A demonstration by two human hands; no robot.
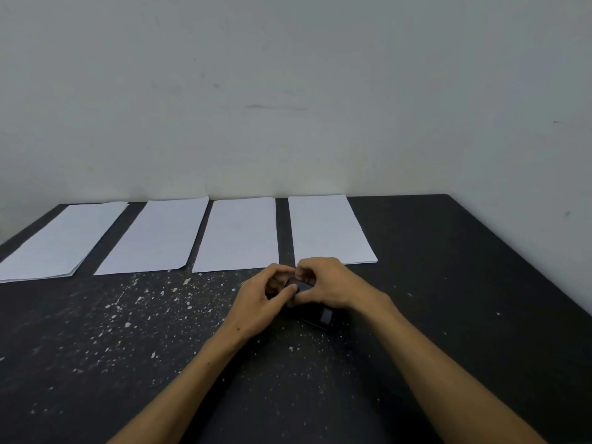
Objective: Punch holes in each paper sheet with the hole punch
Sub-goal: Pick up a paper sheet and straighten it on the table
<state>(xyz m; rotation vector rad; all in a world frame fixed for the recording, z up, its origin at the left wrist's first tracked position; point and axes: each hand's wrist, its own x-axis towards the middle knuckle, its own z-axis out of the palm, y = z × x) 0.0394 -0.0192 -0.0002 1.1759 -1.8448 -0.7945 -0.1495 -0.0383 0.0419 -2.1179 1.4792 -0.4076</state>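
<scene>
Both hands meet over the hole punch (309, 310), a small black tool that lies on the dark surface (448, 283) just below the two grips. The left hand (259, 299) curls its fingers around the left end of the punch, and the right hand (323, 286) curls over its top from the other side, thumb and fingers pinching the part between them – so each grip is clamped on the tool, not resting flat. What exactly the fingertips do there I cannot tell, because the hands cover most of the punch; only its near right corner shows under the right wrist.

Beyond the grips, four white paper sheets lie in a row along the wall side of the surface. The right sheet (330, 229) has its near edge just behind the right hand, the next sheet (238, 235) just behind the left hand, and the other two (157, 238) (61, 241) are farther to the left. The far left one looks like more than one layer at its near corner. No holes are visible in any sheet.

The punch is probably stiff and rather heavy for its size, so it should be held by the body with the lever free. The paper is light, thin and easy to bend – better to slide one edge into the slot while a flat hand holds the sheet. White specks (144, 302) are scattered left of the grips.
</scene>
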